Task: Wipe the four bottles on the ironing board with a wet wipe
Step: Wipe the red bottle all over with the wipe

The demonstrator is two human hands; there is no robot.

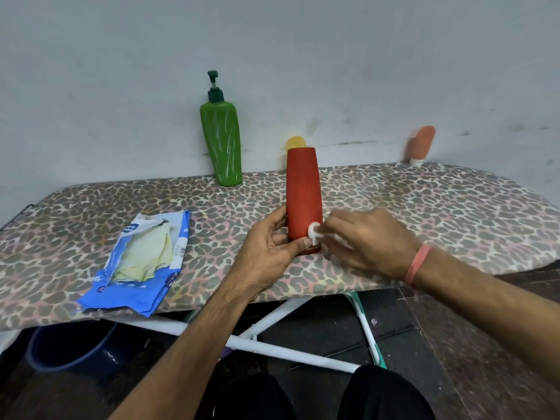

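A tall red bottle (304, 189) stands cap-down on the leopard-print ironing board (424, 207). My left hand (269, 247) grips its lower part near the cap. My right hand (366, 241) pinches a white wet wipe (314, 230) and presses it against the bottle's lower right side. A green pump bottle (224, 140) stands at the back by the wall. A yellow bottle (296, 143) peeks out behind the red one, mostly hidden. A small orange tube bottle (421, 144) stands cap-down at the back right.
A blue wet-wipe pack (142, 265) lies open on the board's left part. The grey wall (272, 56) runs directly behind the board. Below are white board legs (272, 347) and a dark blue bucket (69, 350) on the floor.
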